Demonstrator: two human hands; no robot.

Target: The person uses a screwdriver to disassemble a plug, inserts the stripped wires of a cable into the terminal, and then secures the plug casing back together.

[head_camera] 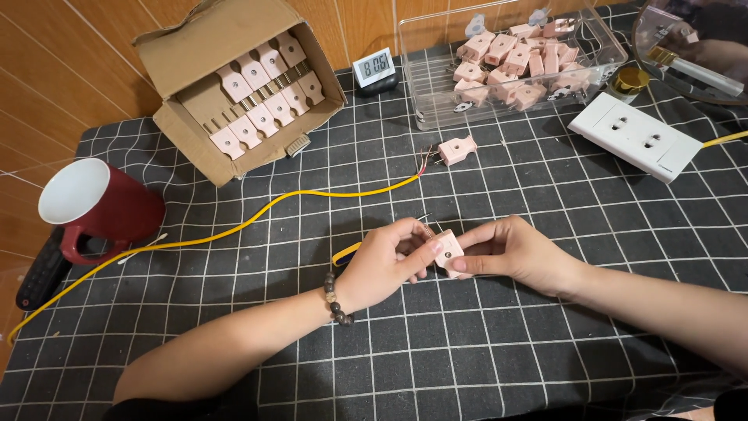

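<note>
My left hand [383, 263] and my right hand [514, 253] meet at the table's middle, both gripping one small pink plug [448, 251] between fingertips. A yellow cable [234, 226] enters the left hand from the left; bare wire ends stick up beside the plug. The cable loops across the cloth, and its other stripped end [421, 165] lies beside a second pink plug [457, 149] farther back. A bead bracelet [334, 299] circles my left wrist.
A cardboard box [195, 152] of pink plug parts stands back left. A clear plastic bin [436, 117] holds several pink plugs. A white double socket [636, 136], a small digital clock [374, 67], a red mug [97, 206] and a black remote [39, 277] lie around.
</note>
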